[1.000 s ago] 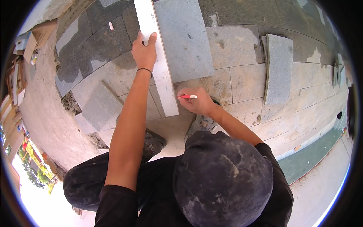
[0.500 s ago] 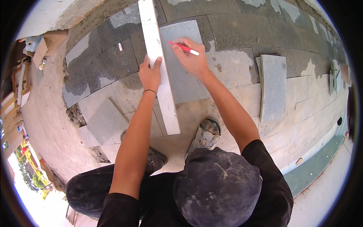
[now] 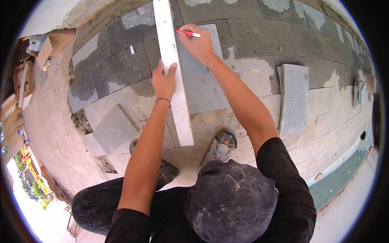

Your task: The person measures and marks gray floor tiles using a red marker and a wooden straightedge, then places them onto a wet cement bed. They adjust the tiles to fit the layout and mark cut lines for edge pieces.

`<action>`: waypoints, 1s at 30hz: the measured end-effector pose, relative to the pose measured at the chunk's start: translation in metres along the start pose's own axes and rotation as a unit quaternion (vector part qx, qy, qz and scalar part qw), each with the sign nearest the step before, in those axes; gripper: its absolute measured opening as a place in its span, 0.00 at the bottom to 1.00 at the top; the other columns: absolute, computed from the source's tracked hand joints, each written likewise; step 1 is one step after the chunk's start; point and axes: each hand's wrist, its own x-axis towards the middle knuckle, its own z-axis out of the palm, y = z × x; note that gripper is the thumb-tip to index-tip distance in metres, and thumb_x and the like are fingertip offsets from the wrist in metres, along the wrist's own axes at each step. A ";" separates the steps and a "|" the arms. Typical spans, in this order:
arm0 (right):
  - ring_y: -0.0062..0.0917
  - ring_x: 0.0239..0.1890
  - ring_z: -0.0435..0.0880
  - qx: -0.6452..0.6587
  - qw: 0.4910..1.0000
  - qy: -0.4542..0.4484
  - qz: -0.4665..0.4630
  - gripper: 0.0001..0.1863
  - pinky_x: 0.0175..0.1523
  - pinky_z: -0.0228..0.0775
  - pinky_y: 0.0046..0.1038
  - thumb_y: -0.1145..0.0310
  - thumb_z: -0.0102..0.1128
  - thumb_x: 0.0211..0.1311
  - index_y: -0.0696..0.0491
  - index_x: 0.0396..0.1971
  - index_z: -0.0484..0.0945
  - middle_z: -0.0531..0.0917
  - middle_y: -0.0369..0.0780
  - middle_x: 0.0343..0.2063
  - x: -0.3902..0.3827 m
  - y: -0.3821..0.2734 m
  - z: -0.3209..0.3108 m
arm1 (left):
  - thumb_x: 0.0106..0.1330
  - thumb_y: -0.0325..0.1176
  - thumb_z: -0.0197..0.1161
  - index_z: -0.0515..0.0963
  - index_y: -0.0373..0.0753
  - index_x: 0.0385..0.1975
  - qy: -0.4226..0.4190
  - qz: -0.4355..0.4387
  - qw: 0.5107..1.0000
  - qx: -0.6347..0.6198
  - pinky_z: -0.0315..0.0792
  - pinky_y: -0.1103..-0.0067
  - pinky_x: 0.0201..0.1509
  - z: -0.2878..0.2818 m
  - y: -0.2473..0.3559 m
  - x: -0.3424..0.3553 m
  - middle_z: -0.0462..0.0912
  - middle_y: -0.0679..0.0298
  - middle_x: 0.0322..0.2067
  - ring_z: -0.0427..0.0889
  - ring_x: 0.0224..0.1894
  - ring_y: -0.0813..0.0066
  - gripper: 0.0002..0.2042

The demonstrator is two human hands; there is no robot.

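Note:
A long white straightedge (image 3: 166,36) lies lengthwise across the paving, over the left side of a loose grey stone slab (image 3: 204,91). My left hand (image 3: 164,82) grips it near its middle, thumb on the right edge and fingers over the left. In my right hand (image 3: 200,45) is a red marker (image 3: 188,33) with a white end, pinched between thumb and fingers. Its tip points left, at or very close to the straightedge's right edge, above the far part of the slab. Whether it touches the stone cannot be made out.
Spare slabs (image 3: 294,99) lie stacked to the right. A thin strip (image 3: 127,116) and a small pink-and-white piece (image 3: 132,50) rest on the tiles at left. My dusty shoe (image 3: 221,146) stands near the straightedge's lower end. A cardboard box (image 3: 54,44) sits far left.
My right hand has moved away from me along the straightedge, carrying the marker toward the slab's far end. The left hand still grips the straightedge in the same place.

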 end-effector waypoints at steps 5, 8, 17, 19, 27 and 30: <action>0.21 0.20 0.79 -0.009 1.000 -0.016 -0.016 0.07 0.28 0.71 0.25 0.70 0.63 0.56 0.55 0.33 0.83 0.83 0.40 0.20 0.002 0.003 0.000 | 0.64 0.48 0.65 0.75 0.35 0.57 0.029 0.021 0.999 0.024 0.72 0.69 0.51 0.003 -0.005 0.002 0.83 0.50 0.41 0.81 0.43 0.59 0.28; 0.22 0.20 0.79 -0.003 0.999 -0.032 -0.031 0.06 0.28 0.71 0.25 0.71 0.63 0.56 0.55 0.33 0.82 0.83 0.40 0.20 0.001 0.001 -0.004 | 0.64 0.47 0.65 0.76 0.35 0.57 0.027 0.021 0.999 0.024 0.73 0.73 0.49 0.003 -0.003 0.001 0.85 0.54 0.40 0.82 0.39 0.66 0.27; 0.20 0.21 0.76 -0.005 0.996 -0.091 -0.021 0.04 0.29 0.69 0.24 0.72 0.62 0.57 0.56 0.31 0.81 0.81 0.39 0.21 -0.046 -0.013 -0.019 | 0.62 0.49 0.64 0.77 0.38 0.53 0.029 0.030 0.999 -0.020 0.71 0.64 0.50 0.003 -0.003 0.000 0.81 0.46 0.37 0.80 0.42 0.49 0.25; 0.20 0.21 0.75 -0.009 0.994 -0.106 -0.023 0.04 0.30 0.69 0.23 0.73 0.62 0.57 0.56 0.31 0.81 0.81 0.39 0.21 -0.063 -0.016 -0.027 | 0.62 0.48 0.64 0.77 0.38 0.53 0.025 0.028 0.999 -0.023 0.71 0.64 0.51 0.003 0.000 0.000 0.81 0.46 0.38 0.80 0.44 0.48 0.25; 0.22 0.22 0.78 0.027 0.988 -0.151 0.009 0.06 0.30 0.71 0.24 0.77 0.64 0.56 0.56 0.35 0.81 0.83 0.40 0.26 -0.151 -0.047 -0.052 | 0.61 0.49 0.65 0.77 0.38 0.53 0.049 0.018 0.999 -0.005 0.71 0.62 0.54 0.005 -0.010 0.003 0.81 0.46 0.41 0.80 0.47 0.47 0.25; 0.37 0.25 0.82 0.024 0.983 -0.172 0.056 0.08 0.31 0.74 0.28 0.78 0.64 0.53 0.58 0.34 0.79 0.83 0.45 0.27 -0.188 -0.060 -0.068 | 0.62 0.49 0.64 0.77 0.38 0.54 0.021 -0.003 1.000 -0.019 0.71 0.63 0.56 0.004 0.000 -0.002 0.81 0.45 0.43 0.80 0.49 0.47 0.26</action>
